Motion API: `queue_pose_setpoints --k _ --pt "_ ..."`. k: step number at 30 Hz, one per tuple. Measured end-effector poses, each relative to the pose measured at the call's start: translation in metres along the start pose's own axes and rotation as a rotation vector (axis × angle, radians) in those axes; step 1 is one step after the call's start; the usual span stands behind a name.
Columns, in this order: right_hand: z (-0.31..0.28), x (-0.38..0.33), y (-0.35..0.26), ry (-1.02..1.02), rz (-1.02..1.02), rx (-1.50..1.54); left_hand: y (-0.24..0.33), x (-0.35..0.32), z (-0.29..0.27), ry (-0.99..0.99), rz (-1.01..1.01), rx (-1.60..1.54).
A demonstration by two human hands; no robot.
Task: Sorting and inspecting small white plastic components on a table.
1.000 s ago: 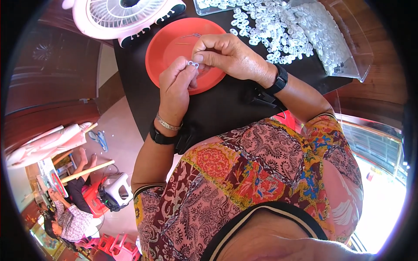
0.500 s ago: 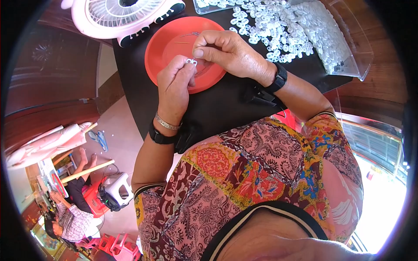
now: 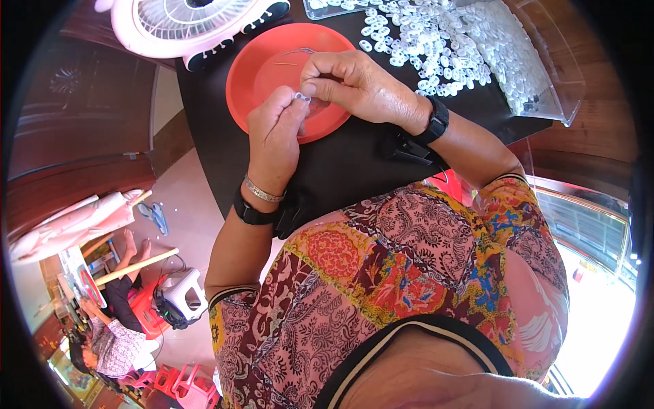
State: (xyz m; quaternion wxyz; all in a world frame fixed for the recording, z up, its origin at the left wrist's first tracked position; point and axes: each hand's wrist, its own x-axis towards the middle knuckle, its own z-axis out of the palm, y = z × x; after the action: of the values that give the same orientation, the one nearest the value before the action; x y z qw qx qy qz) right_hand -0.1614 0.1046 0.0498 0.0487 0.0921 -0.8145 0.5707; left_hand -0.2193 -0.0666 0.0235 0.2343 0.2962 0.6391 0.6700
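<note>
Over a red plastic basin [image 3: 248,82], my left hand [image 3: 274,123] pinches a small clear plastic piece with two holes [image 3: 303,97] between thumb and finger. My right hand [image 3: 357,85] comes in from the right, thumb and forefinger pressed together at that piece's upper edge. Whatever the right fingertips hold is too small to make out. In the basin, beyond my hands, lie a thin gold-coloured stick [image 3: 285,63] and a few thin silvery bits [image 3: 300,50].
Many similar clear pieces [image 3: 436,51] lie heaped on the black table [image 3: 354,160], spilling from a clear tray [image 3: 569,95] at the right. A pink fan [image 3: 170,48] stands at the back left. At the far left another person [image 3: 116,344] sits near stools [image 3: 184,296].
The right fingertips have come down slightly onto the clear piece, which has tilted a little in my left fingers. The basin has barely shifted in view.
</note>
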Motion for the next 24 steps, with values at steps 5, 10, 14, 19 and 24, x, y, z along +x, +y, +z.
queue_pose_setpoints --k 5,10,14,19,24 --pt "0.003 -0.004 0.001 0.04 -0.041 0.027 -0.001 -0.004 0.01 0.049 0.008 -0.057" --pt "-0.008 -0.009 -0.001 -0.008 -0.049 -0.082 -0.002 -0.001 0.015 0.046 0.01 -0.039" --pt "-0.036 -0.009 -0.005 -0.02 -0.049 -0.205 0.002 0.006 0.025 0.08 0.035 -0.023" --pt "-0.103 -0.012 -0.018 0.187 0.027 -0.741 0.001 0.005 0.029 0.106 0.058 0.005" --pt "-0.131 -0.024 0.027 0.131 0.057 -1.154 0.002 0.007 0.037 0.047 0.034 0.097"
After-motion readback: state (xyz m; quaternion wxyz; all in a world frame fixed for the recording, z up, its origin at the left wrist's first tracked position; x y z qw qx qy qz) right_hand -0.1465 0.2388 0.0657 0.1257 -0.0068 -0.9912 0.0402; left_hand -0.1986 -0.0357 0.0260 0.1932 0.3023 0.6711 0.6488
